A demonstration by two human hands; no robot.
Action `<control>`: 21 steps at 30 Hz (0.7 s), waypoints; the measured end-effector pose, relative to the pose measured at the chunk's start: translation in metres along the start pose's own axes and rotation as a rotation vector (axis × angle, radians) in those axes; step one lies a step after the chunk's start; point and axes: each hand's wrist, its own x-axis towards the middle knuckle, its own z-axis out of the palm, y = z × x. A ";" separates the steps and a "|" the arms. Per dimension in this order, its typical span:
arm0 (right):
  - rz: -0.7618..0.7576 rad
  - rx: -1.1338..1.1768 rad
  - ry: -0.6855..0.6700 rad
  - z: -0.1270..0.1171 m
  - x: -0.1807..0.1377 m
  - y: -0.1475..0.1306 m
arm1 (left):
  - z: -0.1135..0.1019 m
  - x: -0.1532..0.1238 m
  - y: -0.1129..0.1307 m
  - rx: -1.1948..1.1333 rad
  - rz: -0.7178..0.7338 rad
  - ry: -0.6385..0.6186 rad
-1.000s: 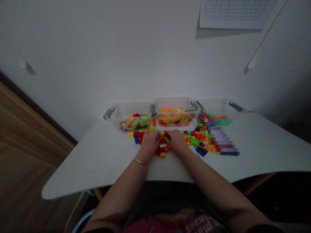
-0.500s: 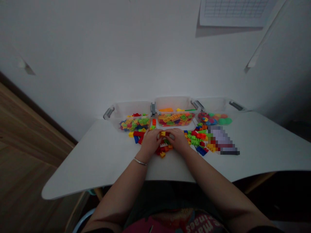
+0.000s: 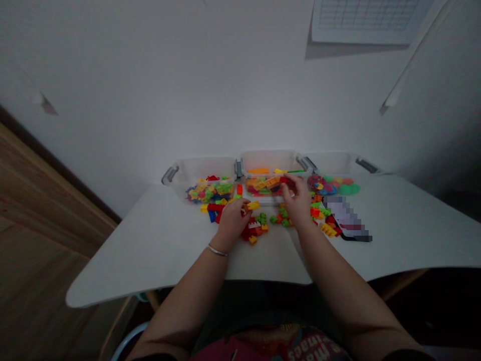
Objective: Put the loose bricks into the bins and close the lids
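Dim grey light, lower right nearly black

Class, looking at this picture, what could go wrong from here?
The red block that the right hand appears to pinch might slip near the middle bin. The yellow block juts from the left hand and could drop among loose blocks. A sideways brush might nudge the phone.

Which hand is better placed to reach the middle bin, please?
Probably the right hand: it holds a red block by the middle plastic bin; the left hand, with a yellow block, is farther away.
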 end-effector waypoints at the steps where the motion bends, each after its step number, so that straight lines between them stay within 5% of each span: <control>1: 0.011 -0.020 0.041 -0.003 0.009 0.001 | -0.001 -0.001 0.000 -0.003 -0.007 0.003; 5: 0.015 -0.140 0.055 -0.011 0.039 0.009 | -0.004 -0.004 -0.003 -0.029 -0.011 0.024; 12: -0.021 -0.542 -0.220 -0.007 0.048 0.028 | -0.003 -0.007 -0.006 -0.025 0.013 0.020; 21: -0.054 -0.464 -0.206 -0.007 0.043 0.031 | -0.002 -0.006 -0.008 -0.052 0.038 0.016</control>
